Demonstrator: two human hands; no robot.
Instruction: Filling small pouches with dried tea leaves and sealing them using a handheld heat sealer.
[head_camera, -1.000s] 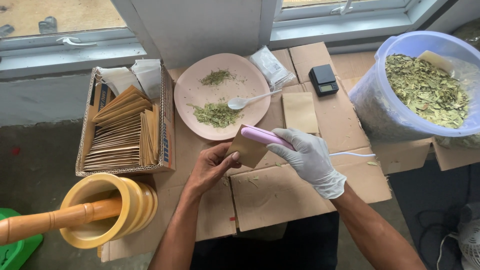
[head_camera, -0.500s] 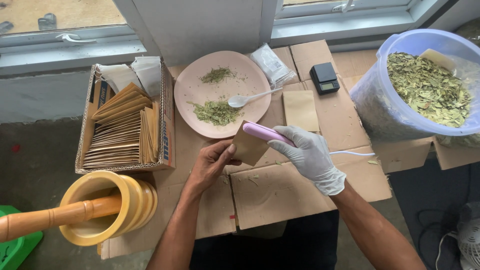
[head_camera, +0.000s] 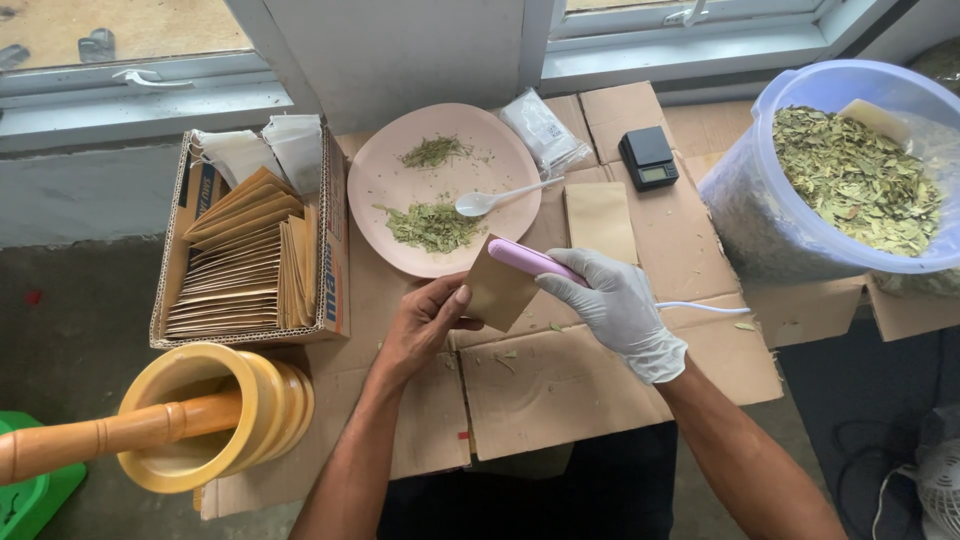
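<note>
Barely shifted since before, the gloved right hand (head_camera: 620, 310) clamps a pink cordless sealer wand (head_camera: 528, 262), long axis pointing up-left, across the small brown paper pouch (head_camera: 497, 290) pinched by the bare left hand (head_camera: 425, 322).

Two hands: the bare left hand (head_camera: 425, 325) and the gloved right hand (head_camera: 620, 305). One brown pouch (head_camera: 497, 290) in the left, one pink sealer (head_camera: 530, 261) in the right, and one more flat pouch (head_camera: 600, 220) on the cardboard. One pink plate (head_camera: 400, 175) with two herb heaps (head_camera: 432, 225) and one white spoon (head_camera: 490, 200). One black scale (head_camera: 648, 158), one blue tub (head_camera: 760, 230), one yellow mortar (head_camera: 215, 415), one wooden pestle (head_camera: 100, 440). One box (head_camera: 335, 240) of many stacked pouches.
</note>
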